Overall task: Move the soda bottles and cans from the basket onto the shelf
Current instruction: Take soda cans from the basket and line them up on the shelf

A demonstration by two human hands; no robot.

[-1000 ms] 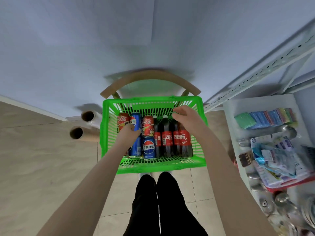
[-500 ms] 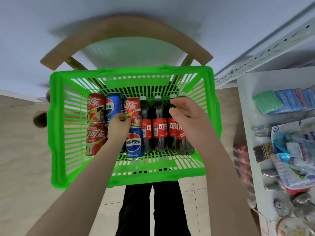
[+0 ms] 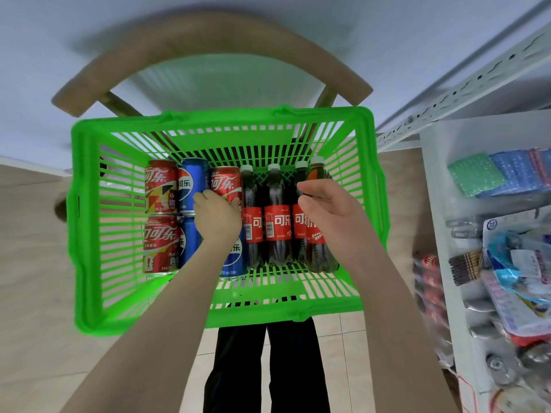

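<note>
Standing over a bright green slatted plastic basket (image 3: 89, 234), the person is reaching into it with both bare hands. The basket is sitting on a wooden chair with a curved brown backrest (image 3: 208, 40), and dark trouser legs (image 3: 268, 368) are showing below its near rim.

Inside, six soda cans are lying on their sides in two rows at the left: red cola cans (image 3: 161, 186) and blue cola cans (image 3: 190, 183) side by side. Four dark cola bottles with white caps and red labels (image 3: 275, 222) are lying next to them on the right, caps pointing away from the person.

The left hand (image 3: 217, 216) is lying over the cans in the middle, its fingers (image 3: 205, 196) curled down against the red can in the far row and hiding the blue ones beneath; whether they are truly clamped on a can I cannot tell. The right hand (image 3: 331, 210) is hovering at the neck of the rightmost bottle (image 3: 317, 174), its fingers (image 3: 310, 186) bent and slightly apart, touching or nearly touching it.

At the right a white metal shelf (image 3: 435, 204) is standing, crowded with green and blue scouring sponges (image 3: 492, 174) and packaged goods (image 3: 512, 263), blurred lower down.
</note>
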